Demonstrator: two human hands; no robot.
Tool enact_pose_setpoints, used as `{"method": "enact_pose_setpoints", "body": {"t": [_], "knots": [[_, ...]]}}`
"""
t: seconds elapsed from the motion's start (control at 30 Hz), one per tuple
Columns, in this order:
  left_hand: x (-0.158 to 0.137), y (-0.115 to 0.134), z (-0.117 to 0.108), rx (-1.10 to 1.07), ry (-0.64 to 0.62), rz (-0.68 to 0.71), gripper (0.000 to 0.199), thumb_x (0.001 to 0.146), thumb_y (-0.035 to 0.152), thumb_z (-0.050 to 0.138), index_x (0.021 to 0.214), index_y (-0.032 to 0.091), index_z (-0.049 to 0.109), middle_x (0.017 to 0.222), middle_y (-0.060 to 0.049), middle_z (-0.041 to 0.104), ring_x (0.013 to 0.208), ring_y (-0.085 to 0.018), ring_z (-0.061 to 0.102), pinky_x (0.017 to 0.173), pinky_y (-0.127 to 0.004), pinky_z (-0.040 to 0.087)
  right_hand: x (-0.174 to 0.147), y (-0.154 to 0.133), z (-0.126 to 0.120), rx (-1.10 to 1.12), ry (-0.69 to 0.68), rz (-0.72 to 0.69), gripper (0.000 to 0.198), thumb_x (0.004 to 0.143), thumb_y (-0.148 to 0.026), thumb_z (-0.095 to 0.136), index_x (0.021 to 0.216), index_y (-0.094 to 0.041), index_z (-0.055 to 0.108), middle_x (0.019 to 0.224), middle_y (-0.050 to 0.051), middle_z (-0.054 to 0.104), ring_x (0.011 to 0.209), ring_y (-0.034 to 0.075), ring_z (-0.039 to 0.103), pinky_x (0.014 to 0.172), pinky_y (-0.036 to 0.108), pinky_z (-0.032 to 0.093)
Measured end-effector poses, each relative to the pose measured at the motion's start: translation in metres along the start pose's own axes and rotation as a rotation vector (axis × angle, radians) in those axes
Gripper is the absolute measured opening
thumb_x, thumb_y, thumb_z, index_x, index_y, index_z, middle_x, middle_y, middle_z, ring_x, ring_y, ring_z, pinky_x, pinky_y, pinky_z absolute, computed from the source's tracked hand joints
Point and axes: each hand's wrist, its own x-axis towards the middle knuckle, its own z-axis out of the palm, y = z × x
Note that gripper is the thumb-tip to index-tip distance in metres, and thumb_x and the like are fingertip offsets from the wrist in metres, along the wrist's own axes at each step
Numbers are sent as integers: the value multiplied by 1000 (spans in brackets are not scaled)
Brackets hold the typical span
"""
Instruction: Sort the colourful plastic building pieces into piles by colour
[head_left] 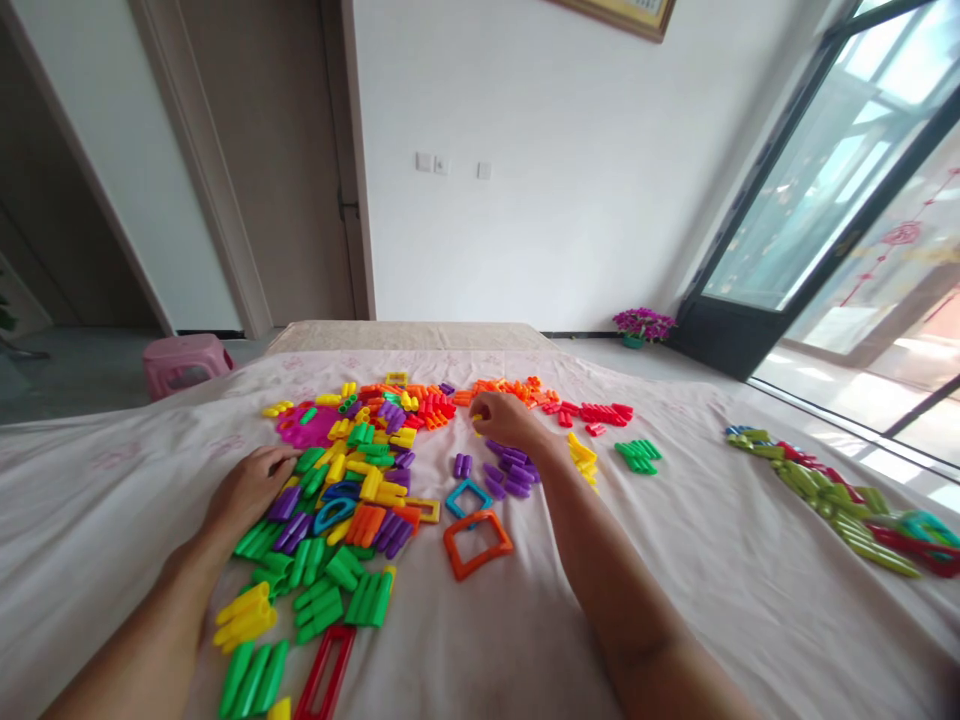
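Hands among coloured plastic building pieces on a cloth.
Right hand pinches a small yellow plastic piece at the far orange plastic pile; left hand rests flat, open, touching the near-left mixed plastic heap.

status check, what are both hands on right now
Left hand flat on mixed plastic block pile. Right hand pinching small yellow piece by orange blocks. Nothing blocking.

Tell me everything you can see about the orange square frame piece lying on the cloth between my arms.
The orange square plastic frame piece is an open, hollow outline with rounded corners, glossy and apparently rigid. It lies flat on the pale pink cloth, turned slightly askew, just nearer than a smaller blue plastic frame; the two look close or just touching at one corner. Neither hand touches it: the right hand is beyond it, the left hand off to its left.
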Motion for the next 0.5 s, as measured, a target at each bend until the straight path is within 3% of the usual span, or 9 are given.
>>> {"method": "enact_pose_setpoints", "body": {"t": [0.17,0.33,0.4,0.5], "knots": [[0,-2,2,-19,19,15,45,84,49,43,101,21,74,114,-9,72,109,-25,65,99,-36,48,-24,51,-18,-102,118,359,27,77,-16,55,100,-17,70,96,7,71,85,17,62,66,24,38],[-1,-2,3,-17,24,19,44,85,48,43,101,21,74,113,-9,72,109,-25,65,100,-36,48,-50,87,-36,-245,-24,622,28,77,-19,57,101,-20,72,105,12,70,91,23,64,69,28,39],[0,-3,3,-14,21,18,44,85,48,43,102,20,74,113,-9,72,109,-25,65,100,-36,48,-53,85,-42,-272,-20,630,25,79,-19,56,97,-19,73,102,12,71,90,23,64,68,28,39],[0,-4,3,-5,15,19,46,85,47,43,103,19,74,113,-10,72,109,-26,64,101,-37,47,-47,60,-37,-190,53,401,24,83,-17,51,92,-19,73,96,11,72,88,22,64,68,28,39]]}}
